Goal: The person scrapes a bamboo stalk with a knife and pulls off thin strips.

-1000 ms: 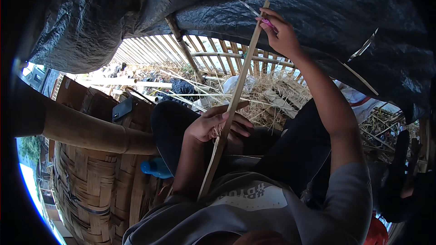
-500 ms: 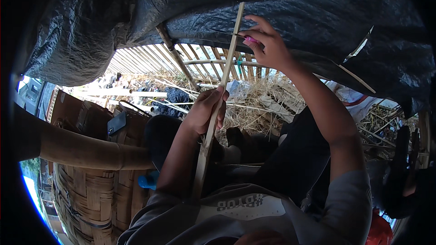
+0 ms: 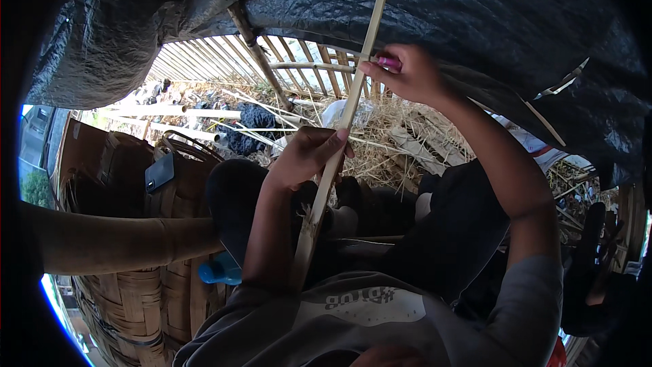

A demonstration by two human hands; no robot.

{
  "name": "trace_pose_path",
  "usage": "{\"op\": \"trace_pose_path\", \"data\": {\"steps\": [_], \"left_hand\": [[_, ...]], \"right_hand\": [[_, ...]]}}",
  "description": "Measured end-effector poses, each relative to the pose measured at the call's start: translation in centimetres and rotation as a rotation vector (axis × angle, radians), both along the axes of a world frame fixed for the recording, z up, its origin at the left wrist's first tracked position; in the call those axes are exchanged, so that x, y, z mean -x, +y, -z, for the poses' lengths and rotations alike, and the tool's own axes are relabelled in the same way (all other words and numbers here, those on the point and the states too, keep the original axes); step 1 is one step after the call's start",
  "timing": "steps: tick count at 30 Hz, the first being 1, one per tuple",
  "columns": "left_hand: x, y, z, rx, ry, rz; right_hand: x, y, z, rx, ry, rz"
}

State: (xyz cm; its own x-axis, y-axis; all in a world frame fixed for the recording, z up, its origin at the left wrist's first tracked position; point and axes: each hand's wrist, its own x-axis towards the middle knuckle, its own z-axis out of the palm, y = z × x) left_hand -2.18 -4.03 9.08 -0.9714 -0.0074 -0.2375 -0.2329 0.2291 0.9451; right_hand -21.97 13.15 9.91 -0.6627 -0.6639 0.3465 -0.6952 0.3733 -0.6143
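Note:
A long, pale bamboo strip [image 3: 352, 100] slants from near my lap up and away to the right. My left hand [image 3: 307, 158] is wrapped round it near its middle, thumb along the upper face. Frayed fibres stick out from the strip below that hand. Farther up, my right hand [image 3: 413, 76] is closed round the pink handle of a knife [image 3: 388, 62], its thumb at the strip's edge. The blade cannot be made out at this moment.
At left stand a woven bamboo basket [image 3: 139, 299], a thick bamboo pole [image 3: 129, 241], a phone [image 3: 160, 172] and a blue bottle [image 3: 221, 270]. Dark plastic sheeting [image 3: 435, 20] hangs ahead. Dry straw and shavings [image 3: 401, 143] cover the ground beyond my legs.
My right hand and the knife have come down the strip, nearer my left hand. Its raised fingers have curled in. The blade, visible earlier across the strip, no longer shows.

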Motion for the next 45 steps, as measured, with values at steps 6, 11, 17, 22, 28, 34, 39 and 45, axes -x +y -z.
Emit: {"op": "trace_pose_path", "data": {"steps": [6, 11, 17, 22, 28, 34, 39, 45], "left_hand": [[-0.2, -0.7, 0.5, 0.123, 0.164, 0.18], [-1.5, -3.2, 0.4, -0.234, -0.049, 0.241], [-2.3, -3.6, 0.2, -0.337, -0.109, 0.247], [-3.2, -3.6, 0.4, -0.123, -0.072, 0.443], [-3.8, -0.2, -0.2, -0.005, 0.037, 0.311], [-3.4, 3.9, 0.2, -0.162, 0.01, -0.045], [-2.4, 3.0, 1.0, -0.217, -0.011, -0.059], [-2.0, 3.0, 2.4, -0.327, -0.091, -0.143]], "right_hand": [[-0.2, -1.2, 1.4, 0.231, -0.303, 0.038], [0.2, -0.7, -0.1, 0.34, -0.421, -0.024], [0.6, 0.2, -1.2, 0.29, -0.56, 0.008], [0.6, 0.2, -0.6, 0.296, -0.571, 0.02], [0.8, 1.4, 0.3, 0.243, -0.427, 0.05], [0.3, 1.1, 1.0, 0.213, -0.368, 0.107], [0.0, 1.1, 0.4, 0.126, -0.17, 0.096], [-1.2, 1.1, -1.3, -0.087, -0.033, -0.086]]}}
